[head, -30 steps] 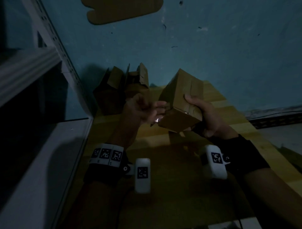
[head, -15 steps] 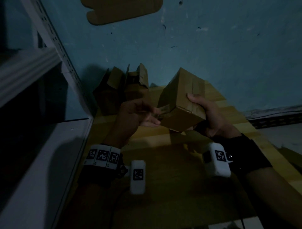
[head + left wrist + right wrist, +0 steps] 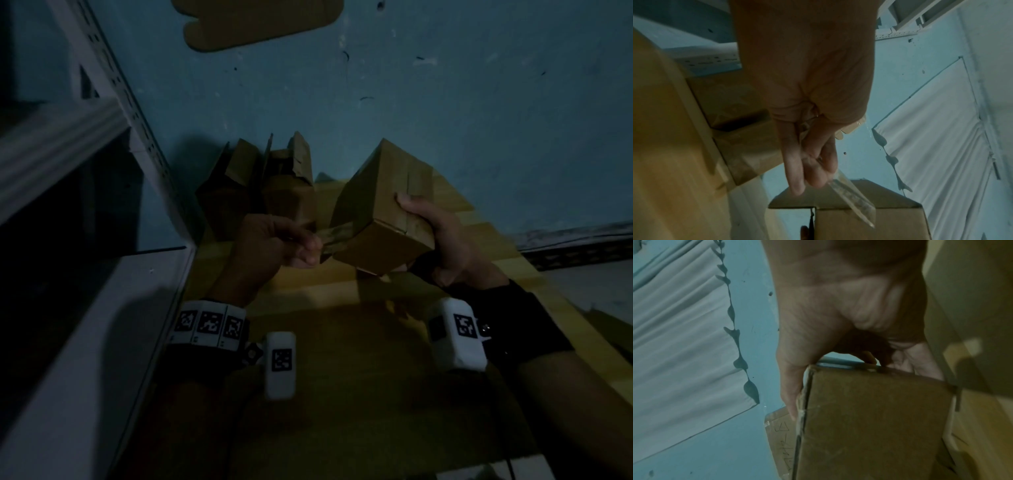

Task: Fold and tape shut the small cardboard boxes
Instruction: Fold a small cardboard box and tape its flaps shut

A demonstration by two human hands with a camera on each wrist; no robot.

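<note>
Right hand (image 3: 442, 246) grips the box (image 3: 380, 209); left hand (image 3: 274, 245) fingers pinch the tape strip (image 3: 337, 233), seemingly part-stuck. Keep it taut, press across seam.

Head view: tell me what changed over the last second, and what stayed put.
The left hand has drawn back leftward from the held box, pinching a strip of clear tape now stretched between its fingers and the box's face. The right hand has tilted the box slightly and lifted it a little. Unchanged: the right hand's grip on the box, and the open boxes against the wall.
</note>
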